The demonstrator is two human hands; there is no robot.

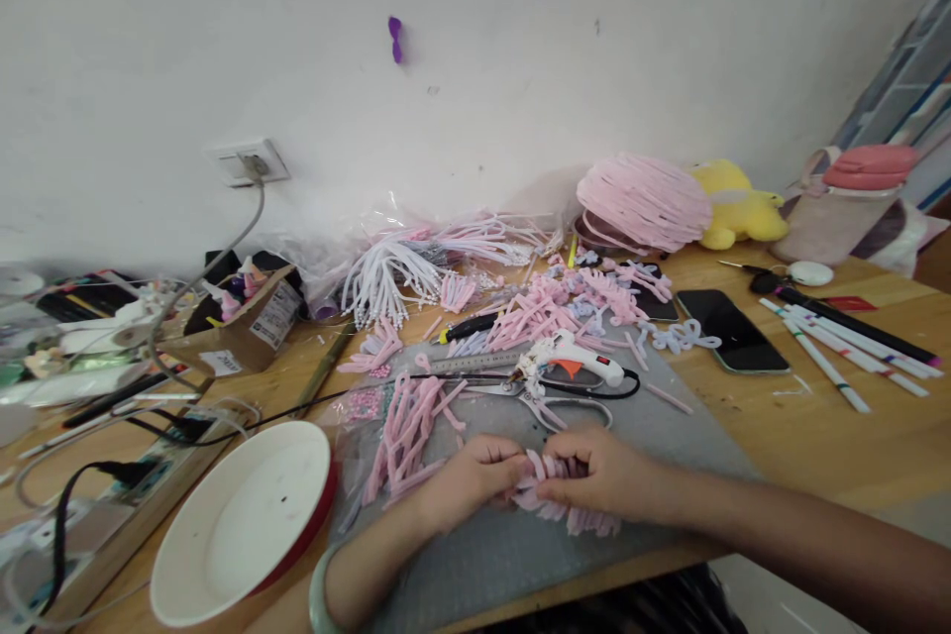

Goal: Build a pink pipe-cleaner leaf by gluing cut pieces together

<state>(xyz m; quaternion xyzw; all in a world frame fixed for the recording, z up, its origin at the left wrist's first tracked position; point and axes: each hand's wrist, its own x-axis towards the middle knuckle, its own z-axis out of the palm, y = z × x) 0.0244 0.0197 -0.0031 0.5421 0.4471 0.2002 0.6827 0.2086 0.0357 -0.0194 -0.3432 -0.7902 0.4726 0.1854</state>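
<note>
Near the front edge of the grey mat (669,426), both hands close on a bundle of short pink pipe cleaners (576,515). My left hand (479,475) pinches its left end between thumb and fingers. Curled over the top and right side is my right hand (605,475), its thumb pressed to the front. Part of the bundle is hidden behind the fingers. Beyond them lie scissors (554,408) and a white glue gun (590,364). Loose pink pipe cleaners (408,426) lie to the left of my left hand.
A white bowl (167,555) stands front left beside a power strip (141,475). A black cable crosses the mat. Behind are more pipe cleaners (390,272), a ruler (475,364) and a pink coil (643,203). A phone (732,332) and several pens (854,352) lie right.
</note>
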